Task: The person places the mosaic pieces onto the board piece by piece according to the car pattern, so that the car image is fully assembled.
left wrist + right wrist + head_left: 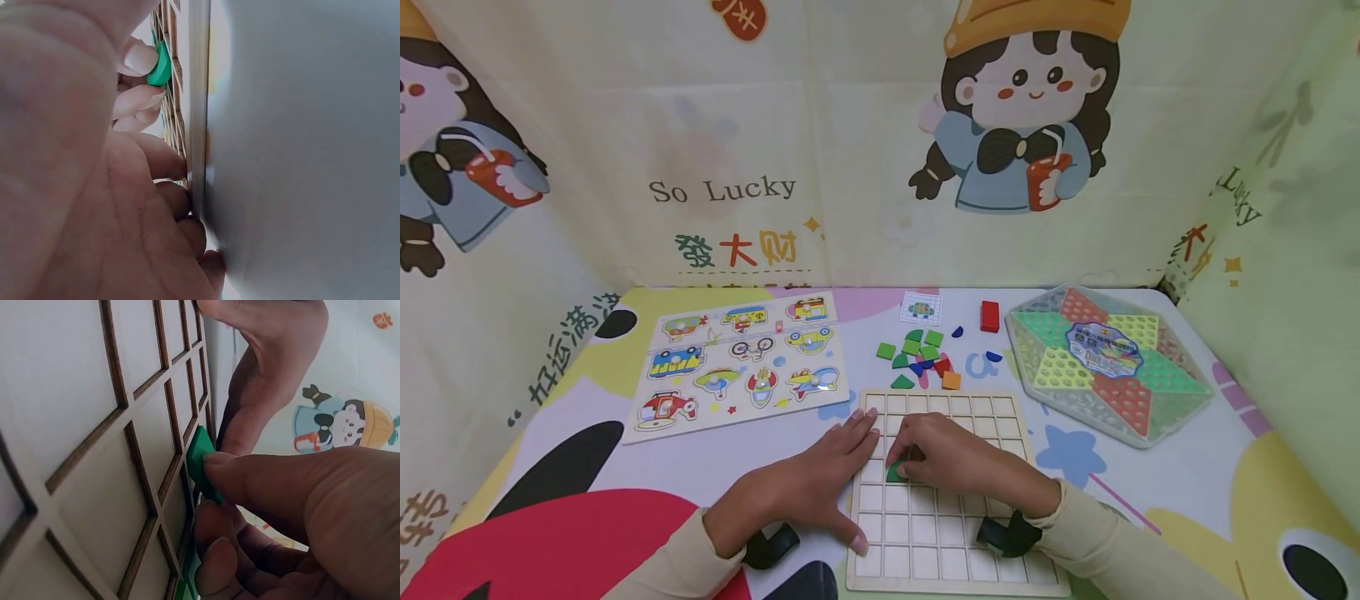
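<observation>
My right hand [936, 454] pinches a small flat green piece [200, 459] between thumb and fingers, close over the wooden grid board [895, 533]. The piece leans against the grid bars near the board's left side. More green [189, 575] shows in the grid beneath my right fingers in the right wrist view. My left hand [808, 471] lies along the board's left edge, thumb and fingers spread. In the left wrist view, its fingertips [212, 265] press by the board's side. My right hand hides part of the grid in the head view.
Behind the board lie several loose green pieces [913, 347], an orange square [951, 381] and blue half-rounds [993, 357]. A pattern card [921, 308] and a red block [990, 317] lie farther back. A vehicle puzzle board [741, 367] is left; a hexagonal game box [1105, 362] is right.
</observation>
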Demonstrator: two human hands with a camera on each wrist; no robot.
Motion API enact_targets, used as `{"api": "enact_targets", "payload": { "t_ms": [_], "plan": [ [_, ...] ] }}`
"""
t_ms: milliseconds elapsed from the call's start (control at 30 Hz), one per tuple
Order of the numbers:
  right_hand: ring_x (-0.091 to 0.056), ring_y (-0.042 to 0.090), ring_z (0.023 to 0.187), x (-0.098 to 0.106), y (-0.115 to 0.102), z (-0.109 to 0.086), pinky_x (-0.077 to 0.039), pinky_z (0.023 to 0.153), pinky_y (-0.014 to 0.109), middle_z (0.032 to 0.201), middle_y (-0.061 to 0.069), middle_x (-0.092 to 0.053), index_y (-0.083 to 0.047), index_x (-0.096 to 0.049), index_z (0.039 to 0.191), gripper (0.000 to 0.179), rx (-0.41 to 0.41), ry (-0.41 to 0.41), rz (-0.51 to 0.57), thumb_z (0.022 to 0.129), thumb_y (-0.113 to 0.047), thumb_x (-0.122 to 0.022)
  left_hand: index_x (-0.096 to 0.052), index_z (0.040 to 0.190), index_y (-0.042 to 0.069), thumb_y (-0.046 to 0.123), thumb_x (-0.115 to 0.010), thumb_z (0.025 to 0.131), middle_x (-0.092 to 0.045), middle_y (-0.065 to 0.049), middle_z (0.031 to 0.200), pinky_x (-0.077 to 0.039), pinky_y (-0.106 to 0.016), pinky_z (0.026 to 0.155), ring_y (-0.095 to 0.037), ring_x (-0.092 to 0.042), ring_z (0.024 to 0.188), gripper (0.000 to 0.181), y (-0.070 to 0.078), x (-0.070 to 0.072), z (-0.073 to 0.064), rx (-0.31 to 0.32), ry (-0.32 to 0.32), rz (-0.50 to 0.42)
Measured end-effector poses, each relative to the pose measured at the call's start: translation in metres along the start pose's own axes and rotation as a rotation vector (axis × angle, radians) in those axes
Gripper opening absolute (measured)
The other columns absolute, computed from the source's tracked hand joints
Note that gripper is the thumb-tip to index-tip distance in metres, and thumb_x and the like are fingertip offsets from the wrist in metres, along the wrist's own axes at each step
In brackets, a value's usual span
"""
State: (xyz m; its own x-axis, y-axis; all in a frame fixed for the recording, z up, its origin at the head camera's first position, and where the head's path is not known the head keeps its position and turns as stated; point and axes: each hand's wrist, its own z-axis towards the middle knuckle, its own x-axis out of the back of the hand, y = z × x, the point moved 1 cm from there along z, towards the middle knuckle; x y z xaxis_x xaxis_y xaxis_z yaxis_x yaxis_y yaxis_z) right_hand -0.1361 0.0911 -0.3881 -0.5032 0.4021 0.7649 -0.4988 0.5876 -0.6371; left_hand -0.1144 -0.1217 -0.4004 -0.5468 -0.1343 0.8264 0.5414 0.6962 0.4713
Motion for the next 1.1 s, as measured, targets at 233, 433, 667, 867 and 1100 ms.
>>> {"api": "enact_targets", "payload": {
  "t_ms": [233, 433, 667, 867, 1100],
  "plan": [
    [-0.053, 0.002, 0.077, 0.000, 0.003, 0.000, -0.048, 0.069, 0.021, 0.082, -0.013, -0.058, -0.011, -0.076, 0.091, 0.008, 0.010, 0.002, 0.004, 0.084, -0.006, -0.076, -0.018, 0.156, 0.008, 0.068, -0.075, 0.067, 0.002, -0.005, 0.163, -0.008, -0.048, 0.116, -0.023, 0.006, 0.148, 0.121, 0.000, 0.000, 0.000, 0.003, 0.002, 0.001],
    [-0.056, 0.003, 0.083, 0.004, 0.005, -0.002, -0.049, 0.075, 0.024, 0.087, -0.012, -0.063, -0.011, -0.076, 0.092, 0.009, 0.047, 0.007, 0.021, 0.087, -0.004, -0.072, -0.019, 0.156, 0.009, 0.068, -0.075, 0.066, 0.002, -0.005, 0.163, -0.007, -0.048, 0.116, -0.023, 0.006, 0.148, 0.121, 0.000, 0.000, 0.000, 0.005, 0.003, -0.001],
    [-0.059, 0.004, 0.087, 0.010, 0.007, -0.003, -0.050, 0.081, 0.028, 0.089, -0.008, -0.067, -0.014, -0.076, 0.092, 0.010, 0.079, 0.034, 0.073, 0.089, -0.007, -0.071, -0.019, 0.156, 0.009, 0.068, -0.076, 0.065, 0.002, -0.005, 0.163, -0.007, -0.048, 0.116, -0.023, 0.006, 0.148, 0.122, 0.001, -0.001, -0.001, 0.012, 0.007, 0.006],
    [-0.061, 0.007, 0.091, 0.017, 0.012, -0.004, -0.052, 0.082, 0.027, 0.091, -0.008, -0.068, -0.012, -0.077, 0.094, 0.012, 0.068, 0.072, 0.119, 0.088, -0.003, -0.071, -0.019, 0.156, 0.009, 0.067, -0.077, 0.065, 0.002, -0.005, 0.163, -0.007, -0.048, 0.116, -0.024, 0.007, 0.148, 0.122, 0.000, -0.002, 0.000, 0.011, 0.012, 0.006],
    [-0.063, 0.012, 0.092, 0.029, 0.024, -0.003, -0.053, 0.078, 0.026, 0.094, -0.005, -0.068, -0.007, -0.076, 0.097, 0.012, 0.074, 0.131, 0.156, 0.089, -0.001, -0.069, -0.019, 0.156, 0.009, 0.067, -0.077, 0.065, 0.002, -0.005, 0.163, -0.007, -0.048, 0.116, -0.023, 0.006, 0.148, 0.122, 0.000, -0.002, 0.000, 0.009, 0.007, 0.001]
  ]
}}
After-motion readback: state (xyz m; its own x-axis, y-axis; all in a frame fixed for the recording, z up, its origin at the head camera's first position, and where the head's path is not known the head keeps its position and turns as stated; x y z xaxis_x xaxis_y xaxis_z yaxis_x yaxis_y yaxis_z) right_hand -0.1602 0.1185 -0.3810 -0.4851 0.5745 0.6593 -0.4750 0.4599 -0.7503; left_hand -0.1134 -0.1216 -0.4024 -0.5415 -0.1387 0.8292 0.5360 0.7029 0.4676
